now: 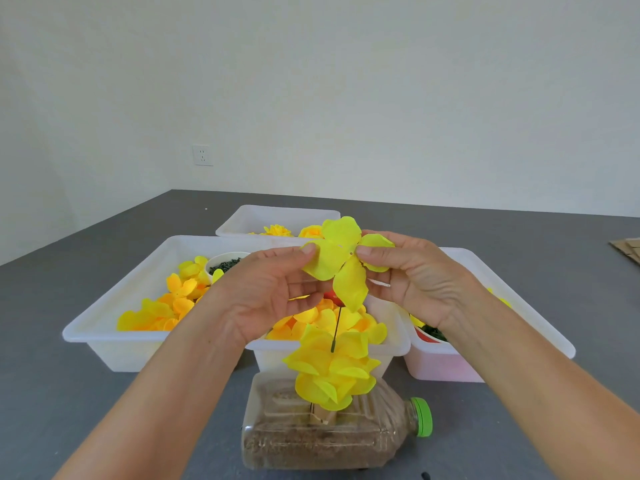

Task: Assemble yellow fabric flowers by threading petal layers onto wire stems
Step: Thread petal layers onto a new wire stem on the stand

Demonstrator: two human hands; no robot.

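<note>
Both hands hold one yellow petal layer [341, 261] up in front of me, above the trays. My left hand [270, 289] pinches its left petal between thumb and fingers. My right hand [412, 275] pinches it near the centre hole. Below it a dark green wire stem [336, 329] stands upright out of a half-built yellow flower [332, 368]. That flower sits on a sand-filled plastic bottle [325, 434] lying on its side.
White trays stand on the grey table: a large one [114, 327] with loose yellow and orange petals and a cup of dark green pieces [225, 265], a middle one [391, 348] with petals, a far one [277, 216] with finished flowers, a pinkish one [446, 368] at the right.
</note>
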